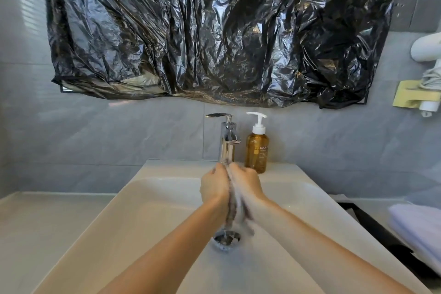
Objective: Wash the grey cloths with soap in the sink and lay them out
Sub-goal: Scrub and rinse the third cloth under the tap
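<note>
Over the white sink (148,200), my left hand (214,186) and my right hand (247,184) are pressed together under the chrome tap (228,138). Both grip a wet grey cloth (235,212) squeezed between the palms. The cloth hangs down in a soapy, blurred strand toward the chrome drain (226,237). Most of the cloth is hidden between my hands. An amber pump bottle of soap (257,150) stands on the sink's back ledge, just right of the tap.
A black plastic sheet (214,31) covers the wall above the tap. White counter (35,222) stretches to the left of the basin. A folded pale towel (420,229) lies at the right, beside a dark tray edge (372,224). A white hairdryer (427,50) hangs on the right wall.
</note>
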`<move>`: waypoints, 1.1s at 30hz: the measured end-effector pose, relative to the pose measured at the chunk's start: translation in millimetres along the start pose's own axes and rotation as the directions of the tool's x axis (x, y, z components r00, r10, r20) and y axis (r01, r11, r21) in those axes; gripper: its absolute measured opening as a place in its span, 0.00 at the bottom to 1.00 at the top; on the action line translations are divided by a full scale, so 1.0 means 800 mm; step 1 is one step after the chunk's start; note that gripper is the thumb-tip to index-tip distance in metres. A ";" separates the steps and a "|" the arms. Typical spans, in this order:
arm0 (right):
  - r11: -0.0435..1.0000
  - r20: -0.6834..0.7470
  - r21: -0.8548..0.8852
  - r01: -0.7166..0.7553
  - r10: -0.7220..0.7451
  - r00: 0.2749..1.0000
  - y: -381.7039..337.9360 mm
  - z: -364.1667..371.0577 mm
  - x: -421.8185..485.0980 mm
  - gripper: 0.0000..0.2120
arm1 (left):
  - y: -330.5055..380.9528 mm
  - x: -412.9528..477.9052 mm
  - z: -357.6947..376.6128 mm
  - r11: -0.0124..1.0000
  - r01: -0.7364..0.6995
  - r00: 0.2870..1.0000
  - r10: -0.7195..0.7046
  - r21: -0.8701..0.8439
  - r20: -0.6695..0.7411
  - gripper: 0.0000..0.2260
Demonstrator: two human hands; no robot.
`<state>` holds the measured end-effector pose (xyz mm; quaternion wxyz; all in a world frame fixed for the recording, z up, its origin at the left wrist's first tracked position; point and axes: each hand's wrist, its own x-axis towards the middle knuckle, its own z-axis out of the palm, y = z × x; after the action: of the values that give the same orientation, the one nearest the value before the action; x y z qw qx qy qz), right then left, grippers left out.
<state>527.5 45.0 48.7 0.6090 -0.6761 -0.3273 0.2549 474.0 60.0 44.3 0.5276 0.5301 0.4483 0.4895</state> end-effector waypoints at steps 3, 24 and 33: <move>0.997 -0.061 0.063 -0.037 0.041 0.997 0.008 -0.004 0.004 0.13 | 0.002 -0.005 0.004 0.997 -0.059 0.997 0.056 0.057 0.045 0.16; 1.000 0.143 -0.006 0.001 -0.001 0.990 0.000 -0.095 0.040 0.16 | -0.011 0.061 -0.053 0.916 -0.211 0.939 0.094 0.340 0.331 0.20; 0.896 0.267 -0.155 0.416 -0.368 0.891 0.023 -0.020 0.002 0.13 | -0.018 0.036 -0.025 0.938 -0.227 0.953 0.159 0.262 0.258 0.18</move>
<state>543.1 35.1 32.7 0.5318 -0.6211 -0.5508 0.1673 458.2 91.2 30.8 0.4425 0.6966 0.3955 0.4030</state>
